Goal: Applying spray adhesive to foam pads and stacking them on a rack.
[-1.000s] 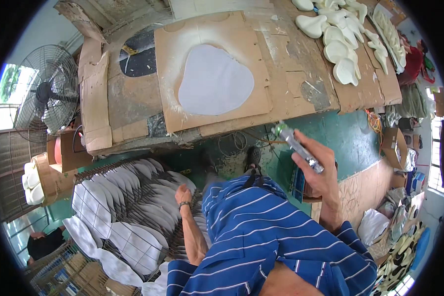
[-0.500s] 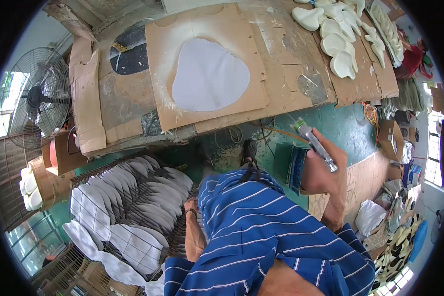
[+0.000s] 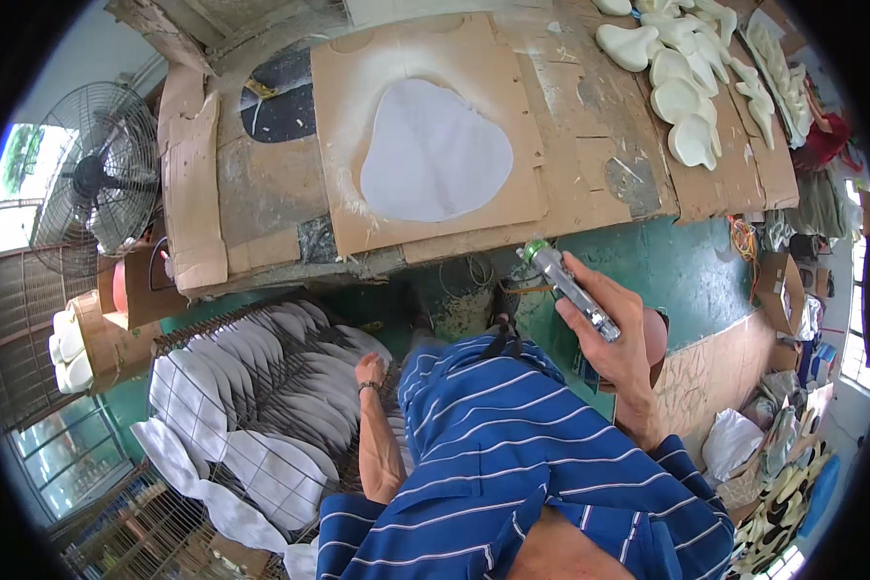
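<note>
Fingers of the right hand (image 3: 617,340) wrap tight around a silver spray can (image 3: 568,288), held up in front of the blue striped shirt (image 3: 512,454), below the edge of the cardboard-covered table (image 3: 590,145). The left hand (image 3: 369,370) reaches down to a wire rack (image 3: 251,387) full of white cut-out pieces (image 3: 261,367), touching them with bent fingers. One more white piece (image 3: 435,150) lies flat on the table.

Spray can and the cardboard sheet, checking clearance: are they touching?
Apart. The head view shows the spray can held up in the right hand, below the cardboard sheet.
</note>
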Tool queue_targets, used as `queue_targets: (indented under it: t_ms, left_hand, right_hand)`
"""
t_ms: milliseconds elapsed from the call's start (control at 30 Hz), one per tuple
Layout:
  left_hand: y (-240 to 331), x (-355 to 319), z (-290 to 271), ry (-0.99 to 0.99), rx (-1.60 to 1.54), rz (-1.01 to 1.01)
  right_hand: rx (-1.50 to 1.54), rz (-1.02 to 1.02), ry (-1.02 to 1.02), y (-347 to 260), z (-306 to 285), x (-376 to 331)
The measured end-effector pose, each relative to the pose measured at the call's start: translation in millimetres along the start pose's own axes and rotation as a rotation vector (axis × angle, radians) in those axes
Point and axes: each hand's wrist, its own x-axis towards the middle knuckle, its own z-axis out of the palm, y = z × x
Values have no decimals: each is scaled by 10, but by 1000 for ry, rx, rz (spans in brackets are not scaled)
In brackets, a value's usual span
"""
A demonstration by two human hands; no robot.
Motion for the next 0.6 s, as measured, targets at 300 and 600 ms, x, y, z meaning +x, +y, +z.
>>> queue_targets:
  t_ms: [300,600]
  left_hand:
    - [-719,279,-62,2,76,-24]
    - [-285,154,36,-90,26,-237]
  right_hand:
    - [-28,98,183,67,-180,-74]
    - [-121,100,133,-52,-391,-301]
